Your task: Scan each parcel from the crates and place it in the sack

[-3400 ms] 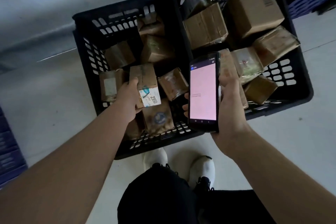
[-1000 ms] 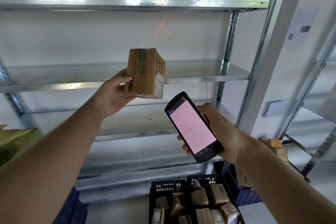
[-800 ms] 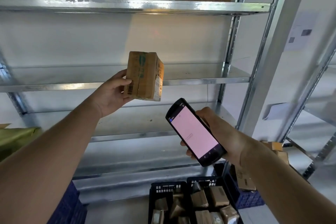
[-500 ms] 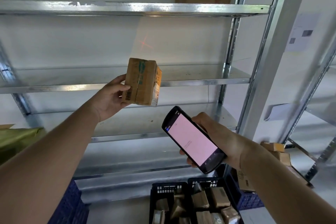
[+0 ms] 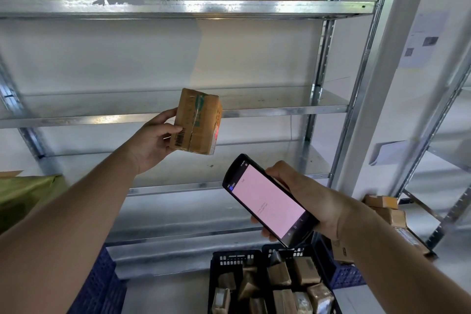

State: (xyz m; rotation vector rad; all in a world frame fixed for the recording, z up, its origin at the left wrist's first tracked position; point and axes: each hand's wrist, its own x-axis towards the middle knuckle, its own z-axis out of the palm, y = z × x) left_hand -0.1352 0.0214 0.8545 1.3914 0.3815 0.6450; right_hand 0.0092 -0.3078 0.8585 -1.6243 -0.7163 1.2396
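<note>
Holding the small brown taped cardboard parcel up before the grey metal shelving, your left hand grips it by one narrow side, thumb beside the barcode. Your right hand is wrapped round the black handheld scanner with the pink screen, lower right, well apart from the parcel. A red glow sits on the parcel's right edge. It looks light and stiff, judging by your one-handed hold. The glossy tape may be slippery, so grip opposite faces, clear of the label. The black slatted plastic crates stand below, and what looks like the olive-green sack lies at your left
</note>
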